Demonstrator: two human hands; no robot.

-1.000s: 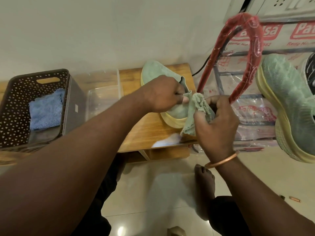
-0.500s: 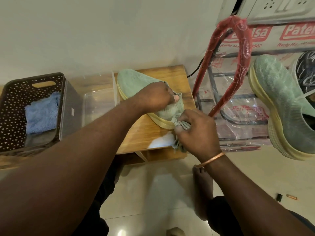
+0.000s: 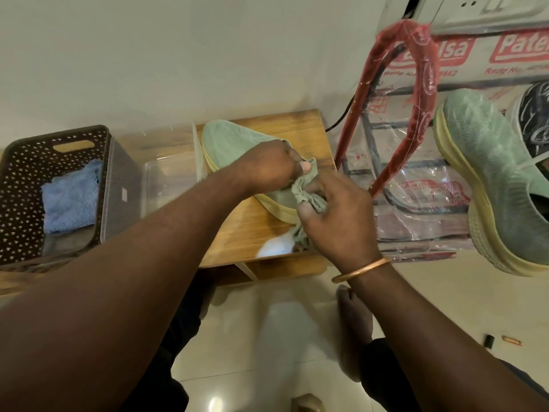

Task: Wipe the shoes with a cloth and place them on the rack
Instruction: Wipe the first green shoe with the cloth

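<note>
Toes (image 3: 353, 316) rest bare on glossy pale floor tiles (image 3: 267, 337) in front of the bench (image 3: 246, 230), a low wooden piece with a plain grain. Over the bench's front edge the right hand (image 3: 335, 215), a smooth copper-coloured bangle (image 3: 361, 269) round its wrist, has its grip closed on a crumpled grey-green cloth (image 3: 309, 197), with the fingers curled into the folds and the cloth pressed to the heel of a shoe (image 3: 237, 141). Over the bench's middle the left hand (image 3: 267, 165) has its grip on the shoe's collar, thumb pinching the rim. The shoe lies on the bench top with its rounded toe toward the back edge; its upper is mint-green knit mesh and its sole is thick and pale yellow. At the bench's left end sits a clear plastic box (image 3: 169, 176), and further left a dark basket (image 3: 23, 179) with perforated walls that holds a blue terry towel (image 3: 71, 197). Right of the bench stands the rack (image 3: 421, 84), its curved tube wrapped in red printed plastic. On it sits a second shoe (image 3: 490, 173) of the same mesh, beside a black shoe (image 3: 534, 114).
</note>
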